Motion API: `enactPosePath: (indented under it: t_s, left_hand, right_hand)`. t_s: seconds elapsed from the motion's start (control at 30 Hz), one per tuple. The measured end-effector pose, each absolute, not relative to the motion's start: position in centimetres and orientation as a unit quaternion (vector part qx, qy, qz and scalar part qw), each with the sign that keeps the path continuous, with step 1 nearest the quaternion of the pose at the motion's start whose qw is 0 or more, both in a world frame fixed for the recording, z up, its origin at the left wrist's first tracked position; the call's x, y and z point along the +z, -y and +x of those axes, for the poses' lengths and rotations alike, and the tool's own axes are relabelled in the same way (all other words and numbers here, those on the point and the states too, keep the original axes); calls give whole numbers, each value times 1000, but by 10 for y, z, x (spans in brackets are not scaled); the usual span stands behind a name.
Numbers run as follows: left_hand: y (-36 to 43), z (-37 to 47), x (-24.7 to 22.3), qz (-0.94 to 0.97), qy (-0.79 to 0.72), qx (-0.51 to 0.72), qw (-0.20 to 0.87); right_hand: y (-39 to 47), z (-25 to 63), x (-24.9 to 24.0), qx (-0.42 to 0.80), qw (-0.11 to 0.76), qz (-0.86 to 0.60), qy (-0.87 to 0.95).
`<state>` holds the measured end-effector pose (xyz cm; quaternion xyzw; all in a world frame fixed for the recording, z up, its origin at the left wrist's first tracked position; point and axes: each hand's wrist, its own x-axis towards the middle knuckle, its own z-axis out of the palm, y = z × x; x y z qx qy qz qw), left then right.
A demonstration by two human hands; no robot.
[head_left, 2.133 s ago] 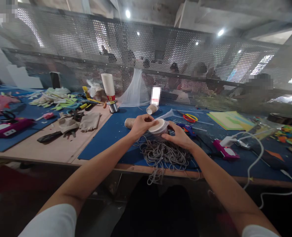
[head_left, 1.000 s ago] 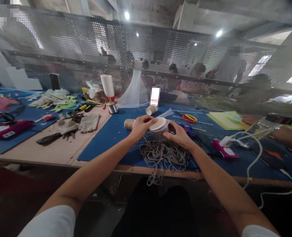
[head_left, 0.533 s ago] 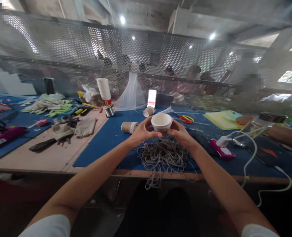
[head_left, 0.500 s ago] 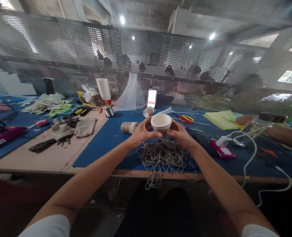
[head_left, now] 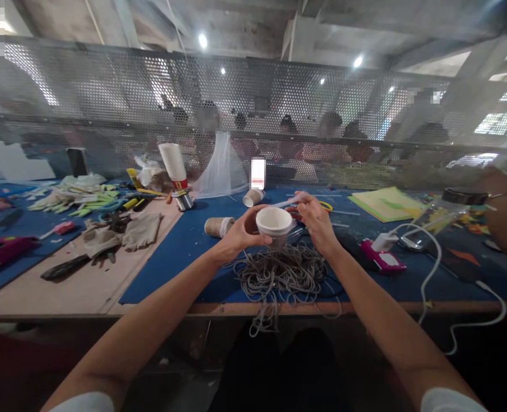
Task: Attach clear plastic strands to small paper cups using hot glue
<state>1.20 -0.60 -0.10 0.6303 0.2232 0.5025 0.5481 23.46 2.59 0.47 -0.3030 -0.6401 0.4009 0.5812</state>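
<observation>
My left hand [head_left: 245, 233] is closed around the side of a white paper cup [head_left: 274, 220], its open mouth tilted toward me. The cup's lower part looks greyish, perhaps from cord around it. On the cup's right, my right hand [head_left: 316, 220] has thumb and fingers pinched on a thin whitish translucent strip [head_left: 285, 202], which reaches left behind the cup's rim. Its exact kind is unclear. Below both hands lies a loose tangle of grey cord [head_left: 283, 274], with some loops hanging over the table's front edge.
Two twine-wrapped cups [head_left: 214, 227] [head_left: 252, 198] lie on the blue mat [head_left: 171, 252]. A cup stack [head_left: 173, 163] stands behind, left. Gloves [head_left: 142, 230] lie left; a magenta power strip [head_left: 382, 257] with white cable and a clear jar [head_left: 446, 214] are right. Another person's arm [head_left: 506, 212] is at far right.
My right hand has left the cup and now pinches the whitish strip. My left hand keeps the cup, which has shifted slightly left and down in view.
</observation>
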Motion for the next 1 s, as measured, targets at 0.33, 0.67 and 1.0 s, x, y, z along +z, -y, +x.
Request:
enactPosePath:
  t_s: [0.33, 0.67, 1.0]
  left_hand:
    - [6, 11, -4, 597, -200, 496, 598]
    - [8, 10, 0, 584, -183, 477, 631]
    - [9, 8, -3, 545, -205, 466, 666]
  right_hand:
    - [-19, 240, 14, 312, 541, -313, 716]
    - [-10, 236, 18, 188, 572, -318, 732]
    - [4, 231, 25, 192, 592, -305, 721]
